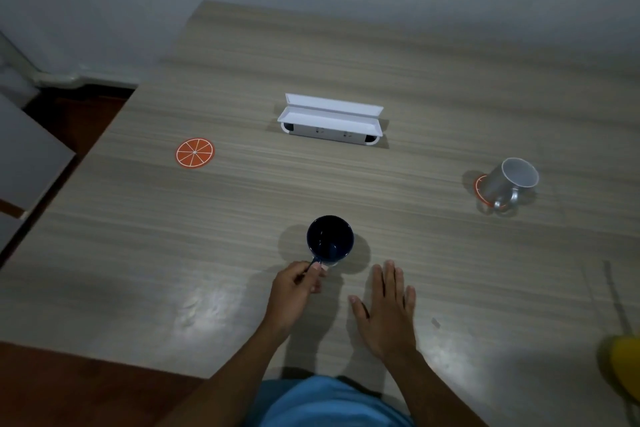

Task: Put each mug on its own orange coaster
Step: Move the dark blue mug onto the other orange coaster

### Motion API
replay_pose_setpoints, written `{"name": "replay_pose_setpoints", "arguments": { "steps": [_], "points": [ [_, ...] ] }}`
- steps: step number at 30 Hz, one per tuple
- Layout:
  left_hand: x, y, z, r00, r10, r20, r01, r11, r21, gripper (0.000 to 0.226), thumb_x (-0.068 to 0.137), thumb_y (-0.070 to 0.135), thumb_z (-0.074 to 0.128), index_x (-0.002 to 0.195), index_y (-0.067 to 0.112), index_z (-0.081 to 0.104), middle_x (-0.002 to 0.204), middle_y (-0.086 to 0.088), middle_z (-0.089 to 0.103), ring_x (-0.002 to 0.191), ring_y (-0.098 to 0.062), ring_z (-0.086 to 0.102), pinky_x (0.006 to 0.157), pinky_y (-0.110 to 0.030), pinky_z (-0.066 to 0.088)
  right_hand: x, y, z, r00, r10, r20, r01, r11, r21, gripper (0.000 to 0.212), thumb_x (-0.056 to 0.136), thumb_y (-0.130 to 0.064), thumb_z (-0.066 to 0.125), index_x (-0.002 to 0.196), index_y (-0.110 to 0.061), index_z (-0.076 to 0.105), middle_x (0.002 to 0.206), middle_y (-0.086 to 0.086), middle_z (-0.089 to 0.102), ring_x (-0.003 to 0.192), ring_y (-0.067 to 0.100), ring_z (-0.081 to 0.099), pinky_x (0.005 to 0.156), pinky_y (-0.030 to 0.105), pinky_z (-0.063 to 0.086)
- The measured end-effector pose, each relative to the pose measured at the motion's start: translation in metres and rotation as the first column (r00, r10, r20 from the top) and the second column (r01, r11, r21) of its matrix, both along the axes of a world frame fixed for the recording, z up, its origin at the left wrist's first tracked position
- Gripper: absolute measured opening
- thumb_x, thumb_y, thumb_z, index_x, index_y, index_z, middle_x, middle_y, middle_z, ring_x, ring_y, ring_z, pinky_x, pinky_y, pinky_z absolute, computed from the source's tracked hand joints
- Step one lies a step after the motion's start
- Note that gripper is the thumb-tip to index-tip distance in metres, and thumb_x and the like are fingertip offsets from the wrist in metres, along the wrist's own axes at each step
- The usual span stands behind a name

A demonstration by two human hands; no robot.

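A dark blue mug (330, 238) stands upright on the table near the front, mouth up. My left hand (297, 284) is closed on its handle at the mug's near-left side. My right hand (388, 305) lies flat on the table to the right of the mug, fingers spread, holding nothing. An orange-slice coaster (194, 153) lies bare at the left of the table. At the right, a silver mug (509, 182) with a white inside sits on a second orange coaster (480, 189), which is mostly covered.
A white open box (330, 121) stands at the table's (433, 87) middle back. A yellow object (625, 367) shows at the right edge. The table's left edge drops to a dark wooden floor (69, 388) with grey furniture (27, 156) beside it.
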State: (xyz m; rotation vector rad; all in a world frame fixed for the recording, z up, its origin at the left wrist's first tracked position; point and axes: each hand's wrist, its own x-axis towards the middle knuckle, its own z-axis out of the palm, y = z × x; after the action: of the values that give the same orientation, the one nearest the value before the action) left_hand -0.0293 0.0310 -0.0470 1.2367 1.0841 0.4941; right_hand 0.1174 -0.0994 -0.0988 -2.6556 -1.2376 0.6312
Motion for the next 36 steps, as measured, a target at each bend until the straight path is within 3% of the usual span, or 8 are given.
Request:
{"name": "replay_pose_setpoints", "arguments": {
  "steps": [9, 14, 18, 20, 23, 26, 31, 36],
  "points": [
    [-0.020, 0.028, 0.008, 0.978, 0.177, 0.109, -0.173, 0.984, -0.044, 0.028, 0.102, 0.013, 0.054, 0.084, 0.006, 0.074, 0.082, -0.004, 0.075, 0.088, -0.024, 0.073, 0.092, -0.042, 0.059, -0.021, 0.040, 0.018, 0.993, 0.119, -0.025, -0.119, 0.993, -0.004, 0.092, 0.086, -0.068, 0.008, 0.162, -0.015, 0.010, 0.172, 0.011, -0.001, 0.158, 0.030, -0.012, 0.128, 0.050, -0.003],
    [-0.046, 0.066, 0.018, 0.934, 0.320, 0.156, -0.316, 0.947, -0.051, 0.028, 0.102, 0.016, 0.055, 0.082, 0.003, 0.070, 0.087, -0.015, 0.072, 0.088, -0.027, 0.073, 0.092, -0.045, 0.059, -0.039, 0.082, 0.028, 0.983, 0.183, -0.016, -0.182, 0.983, 0.010, 0.066, 0.099, -0.045, 0.041, 0.156, -0.011, 0.031, 0.165, 0.013, 0.033, 0.155, 0.035, 0.020, 0.126, 0.054, 0.009],
    [-0.067, 0.098, 0.032, 0.895, 0.410, 0.174, -0.395, 0.911, -0.115, 0.027, 0.103, 0.019, 0.054, 0.081, 0.007, 0.066, 0.093, -0.014, 0.074, 0.094, -0.029, 0.076, 0.086, -0.043, 0.060, -0.054, 0.118, 0.030, 0.976, 0.203, 0.073, -0.211, 0.969, 0.128, 0.050, 0.094, -0.036, 0.055, 0.137, -0.010, 0.060, 0.134, 0.014, 0.068, 0.129, 0.035, 0.058, 0.117, 0.056, 0.034],
    [-0.078, 0.116, 0.035, 0.883, 0.439, 0.166, -0.422, 0.897, -0.129, 0.027, 0.102, 0.020, 0.055, 0.081, 0.007, 0.065, 0.094, -0.014, 0.075, 0.095, -0.028, 0.076, 0.086, -0.045, 0.061, -0.060, 0.138, 0.028, 0.967, 0.225, 0.116, -0.244, 0.950, 0.194, 0.044, 0.091, -0.035, 0.060, 0.127, -0.010, 0.067, 0.120, 0.014, 0.074, 0.115, 0.034, 0.067, 0.109, 0.055, 0.045],
    [-0.094, 0.144, 0.036, 0.863, 0.483, 0.146, -0.466, 0.874, -0.139, 0.024, 0.102, 0.021, 0.056, 0.087, 0.004, 0.065, 0.095, -0.013, 0.075, 0.097, -0.029, 0.076, 0.086, -0.048, 0.061, -0.070, 0.169, 0.028, 0.961, 0.266, 0.074, -0.275, 0.940, 0.201, 0.052, 0.093, -0.039, 0.057, 0.135, -0.008, 0.060, 0.135, 0.016, 0.066, 0.128, 0.036, 0.058, 0.112, 0.051, 0.044],
    [-0.107, 0.171, 0.037, 0.840, 0.523, 0.145, -0.503, 0.851, -0.153, 0.023, 0.102, 0.021, 0.056, 0.088, 0.004, 0.064, 0.094, -0.013, 0.074, 0.098, -0.031, 0.076, 0.080, -0.044, 0.063, -0.079, 0.200, 0.025, 0.952, 0.305, 0.010, -0.303, 0.943, 0.141, 0.068, 0.097, -0.049, 0.050, 0.152, -0.010, 0.039, 0.163, 0.015, 0.035, 0.153, 0.034, 0.026, 0.125, 0.048, 0.024],
    [-0.118, 0.219, 0.033, 0.817, 0.560, 0.142, -0.539, 0.827, -0.158, 0.026, 0.103, 0.021, 0.054, 0.084, 0.006, 0.063, 0.098, -0.016, 0.074, 0.098, -0.030, 0.076, 0.077, -0.043, 0.064, -0.093, 0.243, 0.011, 0.943, 0.331, 0.026, -0.331, 0.942, 0.043, 0.091, 0.092, -0.075, 0.030, 0.162, -0.022, 0.007, 0.172, 0.010, -0.004, 0.158, 0.030, -0.010, 0.127, 0.054, 0.000],
    [-0.114, 0.262, 0.024, 0.811, 0.567, 0.146, -0.550, 0.823, -0.141, 0.025, 0.103, 0.024, 0.054, 0.087, 0.008, 0.065, 0.098, -0.013, 0.074, 0.097, -0.028, 0.076, 0.076, -0.046, 0.064, -0.102, 0.249, -0.006, 0.950, 0.290, 0.111, -0.298, 0.953, 0.054, 0.095, 0.088, -0.082, 0.024, 0.162, -0.025, 0.006, 0.171, 0.009, -0.003, 0.158, 0.031, -0.008, 0.126, 0.061, 0.003]
  ]
}}
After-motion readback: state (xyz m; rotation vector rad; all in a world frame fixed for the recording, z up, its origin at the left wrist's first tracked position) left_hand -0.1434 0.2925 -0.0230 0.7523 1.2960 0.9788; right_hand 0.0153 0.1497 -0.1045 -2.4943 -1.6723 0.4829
